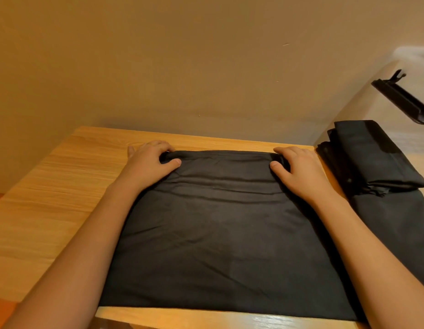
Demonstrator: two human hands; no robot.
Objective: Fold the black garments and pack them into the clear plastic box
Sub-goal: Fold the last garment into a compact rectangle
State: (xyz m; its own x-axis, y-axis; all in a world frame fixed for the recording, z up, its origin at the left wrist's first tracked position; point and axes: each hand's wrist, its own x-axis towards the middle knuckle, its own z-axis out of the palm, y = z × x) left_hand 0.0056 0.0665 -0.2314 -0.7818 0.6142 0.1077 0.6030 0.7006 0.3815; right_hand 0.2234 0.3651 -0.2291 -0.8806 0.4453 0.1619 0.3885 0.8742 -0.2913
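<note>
Two hands work one black garment (218, 233) lying flat at mid-table (51, 198) | left hand (149, 162) pinches its corner nearest table's far-left | right hand (299, 169) pinches far-right corner | folded black stack (372, 157) at table's right edge | clear plastic box (382, 110) past table's right end.

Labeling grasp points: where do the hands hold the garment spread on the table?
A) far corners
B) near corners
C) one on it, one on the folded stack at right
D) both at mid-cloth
A: the left hand and right hand each grip a far corner of the black garment, by the wall-side edge of the table.
</note>
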